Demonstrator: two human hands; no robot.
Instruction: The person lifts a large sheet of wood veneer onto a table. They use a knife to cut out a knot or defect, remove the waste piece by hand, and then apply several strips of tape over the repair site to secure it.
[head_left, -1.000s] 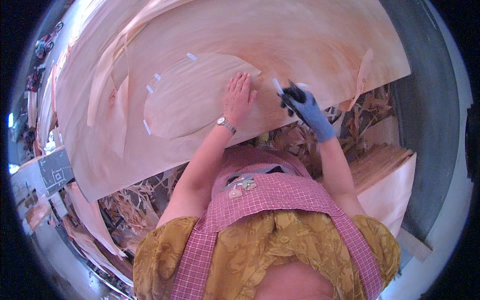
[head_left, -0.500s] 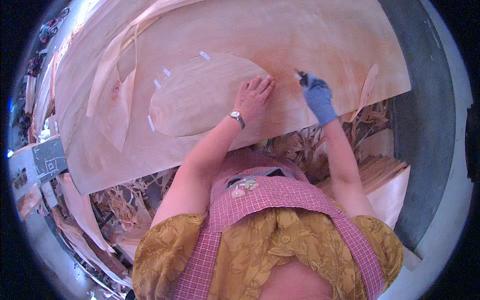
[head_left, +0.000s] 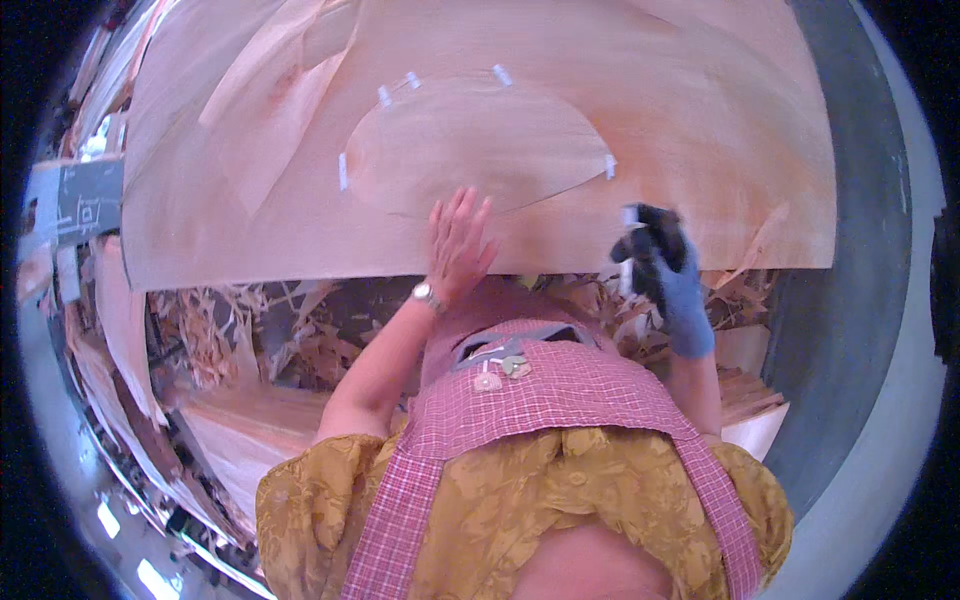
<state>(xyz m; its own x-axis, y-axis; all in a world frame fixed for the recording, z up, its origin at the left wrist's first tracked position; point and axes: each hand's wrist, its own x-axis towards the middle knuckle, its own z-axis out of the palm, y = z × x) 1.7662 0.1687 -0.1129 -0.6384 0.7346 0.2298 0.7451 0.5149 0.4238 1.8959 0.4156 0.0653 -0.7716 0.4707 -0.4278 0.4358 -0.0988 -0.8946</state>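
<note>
A large pale wood veneer sheet (head_left: 480,245) lies before me. In it is an oval veneer patch (head_left: 470,140), with small white tape strips (head_left: 502,75) along its far and left edges and another tape strip (head_left: 611,167) at its right tip. My left hand (head_left: 462,245), bare with a watch at the wrist, is open at the sheet's near edge, fingertips close to the oval's lower edge. To the right, my right hand (head_left: 660,265) wears a blue and black glove. Its fingers are curled, with white bits showing beside them; blur hides what it holds.
Loose veneer scraps (head_left: 290,325) lie below the sheet's near edge, with stacked veneer (head_left: 240,420) at lower left. A torn veneer piece (head_left: 290,90) rests on the sheet's far left. A dark grey strip (head_left: 840,300) runs along the right side.
My left hand has drawn back from the oval's right tip toward its lower edge. My right hand has come nearer to me. The tape strip at the right tip now shows.
</note>
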